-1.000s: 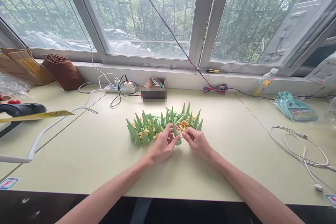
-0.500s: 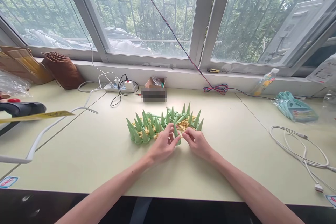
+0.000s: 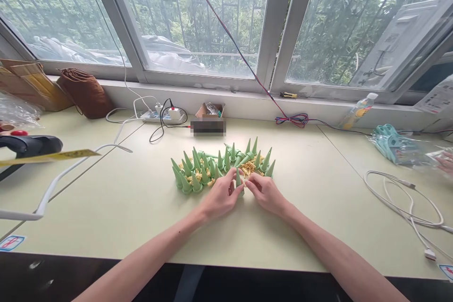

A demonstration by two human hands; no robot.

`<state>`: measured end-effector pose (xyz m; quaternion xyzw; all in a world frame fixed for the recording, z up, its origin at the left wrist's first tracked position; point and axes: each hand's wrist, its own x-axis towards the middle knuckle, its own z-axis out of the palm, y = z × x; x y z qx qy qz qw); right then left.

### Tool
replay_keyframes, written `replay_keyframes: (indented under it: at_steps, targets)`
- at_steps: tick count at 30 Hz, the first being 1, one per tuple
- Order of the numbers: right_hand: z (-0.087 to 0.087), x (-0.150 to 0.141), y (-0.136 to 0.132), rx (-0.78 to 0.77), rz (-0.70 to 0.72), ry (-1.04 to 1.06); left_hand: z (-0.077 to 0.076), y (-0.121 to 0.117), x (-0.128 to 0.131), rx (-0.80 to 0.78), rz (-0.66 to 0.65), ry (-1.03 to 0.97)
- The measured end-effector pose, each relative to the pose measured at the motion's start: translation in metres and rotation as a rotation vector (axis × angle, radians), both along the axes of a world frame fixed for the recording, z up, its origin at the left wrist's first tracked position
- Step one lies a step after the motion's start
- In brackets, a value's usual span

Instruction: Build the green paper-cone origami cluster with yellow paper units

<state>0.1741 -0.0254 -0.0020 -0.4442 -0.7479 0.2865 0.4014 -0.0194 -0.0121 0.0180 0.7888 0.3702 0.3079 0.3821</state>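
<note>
My left hand (image 3: 220, 194) is closed around a green pointed cone (image 3: 238, 177), held tip up just above the table. Close on its right, my right hand (image 3: 266, 192) pinches a small yellow piece (image 3: 244, 184) against the cone's side; most of the piece is hidden by the fingertips. Behind both hands stands a cluster of green cones (image 3: 185, 184), mostly upright. Loose yellow pieces (image 3: 248, 168) lie among them. A few green parts (image 3: 245, 157) lie on their sides at the back of the cluster.
White cables (image 3: 406, 203) coil on the right. Teal items in plastic (image 3: 389, 144) lie at the back right, with another person's hand (image 3: 446, 159) at the edge. A bottle (image 3: 360, 111), small box (image 3: 211, 110), power strip (image 3: 163, 117) and brown pouch (image 3: 85, 94) line the window side.
Another person's hand has come in at the right edge, and the teal items in plastic have shifted. My hands stay nearly in place, with the cone turned slightly.
</note>
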Motion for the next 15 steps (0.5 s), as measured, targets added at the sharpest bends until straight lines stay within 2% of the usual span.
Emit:
replay_keyframes:
  at_steps: [5, 15]
  targets:
    - [-0.0014, 0.0020, -0.0003, 0.002, 0.020, -0.003, 0.0004, 0.0018, 0.0004, 0.011, 0.043, -0.019]
    - [-0.0029, 0.0017, 0.0001, 0.010, 0.026, -0.001, -0.0020, 0.0013, -0.0013, 0.062, 0.033, 0.046]
